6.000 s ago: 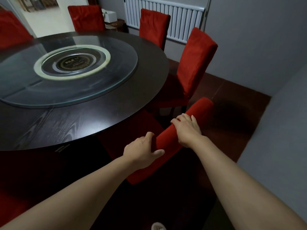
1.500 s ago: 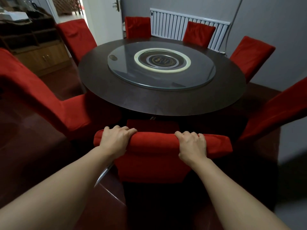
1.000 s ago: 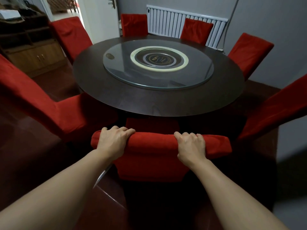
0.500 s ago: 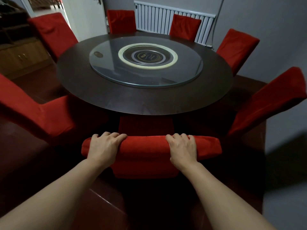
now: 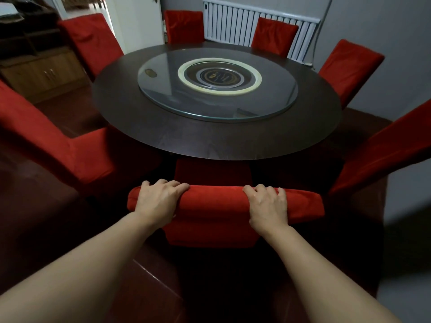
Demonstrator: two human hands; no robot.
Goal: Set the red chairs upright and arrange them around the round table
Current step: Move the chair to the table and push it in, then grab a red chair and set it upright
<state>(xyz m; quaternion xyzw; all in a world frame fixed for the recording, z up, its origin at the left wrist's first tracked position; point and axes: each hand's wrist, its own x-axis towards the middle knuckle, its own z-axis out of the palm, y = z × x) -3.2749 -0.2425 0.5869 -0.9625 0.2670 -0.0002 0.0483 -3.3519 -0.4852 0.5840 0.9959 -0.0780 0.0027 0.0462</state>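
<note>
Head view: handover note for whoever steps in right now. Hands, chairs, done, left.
Left hand and right hand both grip the top of the near chair's backrest; it is upright, facing the round table, seat partly under the edge.
Done: six other red chairs visible, upright around the table.
Left: probably just nudge the near chair in, then let go. Whether any chair is out of view cannot be told.

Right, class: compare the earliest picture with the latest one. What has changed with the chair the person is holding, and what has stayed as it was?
The held chair swung round from an angle beside the round table to face it squarely, its seat now tucked under the edge. The left hand shifted from the backrest's end to its top. Unchanged: both hands, the right hand included, grip the backrest.
</note>
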